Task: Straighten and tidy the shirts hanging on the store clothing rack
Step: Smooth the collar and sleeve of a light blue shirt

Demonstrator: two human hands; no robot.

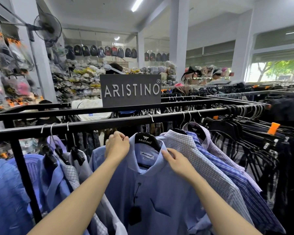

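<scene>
A light blue shirt (pixel 153 192) hangs on a black ARISTINO hanger (pixel 145 139) from the black rack rail (pixel 92 125), facing me. My left hand (pixel 117 145) grips the left side of its collar near the shoulder. My right hand (pixel 176 161) pinches the right side of the collar. A black price tag (pixel 135 215) dangles from the shirt's front. Checked and striped shirts (pixel 210 160) hang close on the right. More blue shirts (pixel 46 175) hang on the left.
A black ARISTINO sign (pixel 130 89) stands on the rack's far rail. Dark trousers on clip hangers (pixel 255 131) fill the rack to the right. A black upright post (pixel 24 175) stands at the left. Bags, a wall fan (pixel 47 28) and people are beyond.
</scene>
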